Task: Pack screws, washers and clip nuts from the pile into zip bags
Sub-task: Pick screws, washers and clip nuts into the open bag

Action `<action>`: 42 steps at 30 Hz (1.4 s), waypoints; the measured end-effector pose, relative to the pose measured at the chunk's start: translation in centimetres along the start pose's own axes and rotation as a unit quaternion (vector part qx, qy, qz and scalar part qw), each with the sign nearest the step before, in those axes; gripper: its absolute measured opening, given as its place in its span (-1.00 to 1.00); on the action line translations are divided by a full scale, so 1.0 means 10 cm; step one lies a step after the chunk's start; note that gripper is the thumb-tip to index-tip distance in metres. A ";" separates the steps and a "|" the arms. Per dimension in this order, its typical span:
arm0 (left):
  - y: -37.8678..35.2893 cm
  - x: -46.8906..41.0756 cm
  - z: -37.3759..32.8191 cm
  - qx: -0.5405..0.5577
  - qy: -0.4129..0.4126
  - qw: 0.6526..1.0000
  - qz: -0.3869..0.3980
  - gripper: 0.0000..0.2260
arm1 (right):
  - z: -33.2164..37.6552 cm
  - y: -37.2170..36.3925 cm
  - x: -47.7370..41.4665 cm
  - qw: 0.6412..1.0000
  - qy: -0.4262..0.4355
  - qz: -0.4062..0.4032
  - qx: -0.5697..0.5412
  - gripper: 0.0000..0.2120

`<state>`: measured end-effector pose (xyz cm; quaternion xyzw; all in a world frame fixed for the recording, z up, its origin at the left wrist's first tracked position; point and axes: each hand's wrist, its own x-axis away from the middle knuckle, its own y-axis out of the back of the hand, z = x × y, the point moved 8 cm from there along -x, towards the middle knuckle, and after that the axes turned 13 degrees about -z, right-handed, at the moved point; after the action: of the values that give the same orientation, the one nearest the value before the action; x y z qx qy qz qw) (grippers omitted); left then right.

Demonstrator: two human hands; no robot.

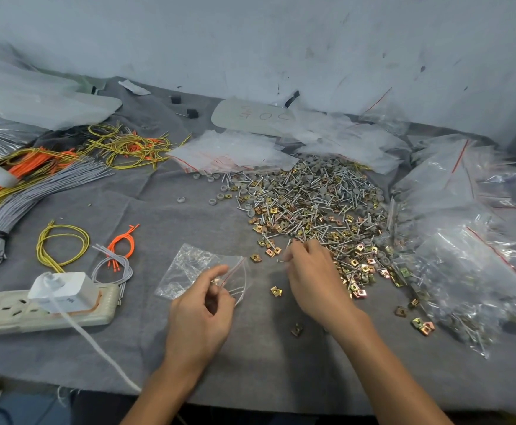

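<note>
1. Left hand [201, 314]: near centre, thumb and fingers pinching the mouth of a zip bag [189, 268]. The bag lies flat on the grey cloth [250, 363], mouth facing right, with a few small parts showing inside.
2. Right hand [312, 280]: at the near-left edge of the pile [312, 204], fingers bunched and blurred. It looks to be pinching a screw [280, 261]; count unclear.
3. The pile of mixed screws, washers and clip nuts sits centre-right, just beyond the right hand. Filled bags [465, 271] are heaped on the right, with an empty bag stack [229, 154] far of the pile.
4. Risk: the bag mouth is barely spread, so a screw could catch the seal lip and drop onto the cloth.
5. Risk: parts are tangled, so a pinch may drag an extra piece along and give a wrong count in the bag.
6. Risk: a stray clip nut [276, 291] lies between the hands and another [296, 329] nearer, either of which a wrist sweep could knock further.
7. Risk: loose wires [125, 240] and the power strip [36, 305] lie left of the bag, so spilled parts could roll in among them.
</note>
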<state>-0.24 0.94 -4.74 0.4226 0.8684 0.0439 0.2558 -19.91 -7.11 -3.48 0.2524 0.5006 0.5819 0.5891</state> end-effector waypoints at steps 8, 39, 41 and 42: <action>0.00 0.00 -0.01 -0.002 -0.005 1.000 0.008 -0.70 | 0.64 0.04 0.23 0.979 0.080 0.035 -0.182 -0.88; 0.00 0.00 0.14 0.011 0.027 0.999 -0.021 -0.75 | 0.75 -0.03 0.05 0.976 0.127 0.161 -0.078 -0.74; 0.01 0.00 0.14 0.011 0.030 0.999 -0.033 -0.75 | 0.66 0.07 -0.16 0.977 0.082 0.143 -0.138 -0.81; 0.01 0.00 0.14 0.010 0.029 0.999 -0.037 -0.74 | 0.61 0.10 -0.30 0.977 0.059 0.127 -0.160 -0.84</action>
<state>0.46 0.81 -5.91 0.3916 0.8907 0.0377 0.2277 -14.40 -7.96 0.53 0.1818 0.3983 0.7387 0.5124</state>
